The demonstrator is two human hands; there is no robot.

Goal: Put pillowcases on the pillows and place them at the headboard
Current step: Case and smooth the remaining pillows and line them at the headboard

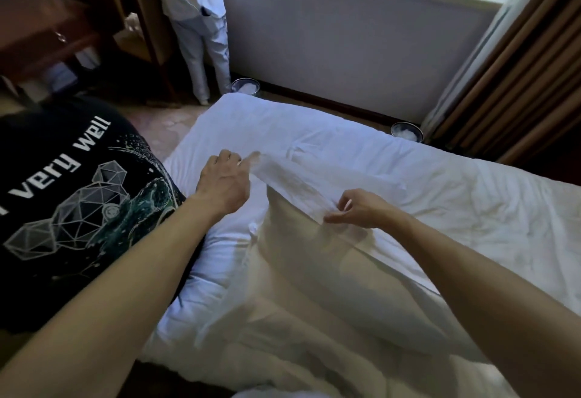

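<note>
A cream pillow (317, 275) lies on the white bed (456, 196), its far end partly under a white pillowcase (289, 180). My left hand (224, 182) pinches the far left corner of the pillowcase's open edge. My right hand (358, 209) pinches the same edge at its near right end, on top of the pillow. The fabric is stretched between the two hands. The headboard is out of view.
A person in light clothes (198, 20) stands by the wall at the back left. Two round metal bins (246, 87) (407, 132) sit on the floor beyond the bed. Brown curtains (515, 77) hang at the right. A dark wooden desk (41, 36) is at the left.
</note>
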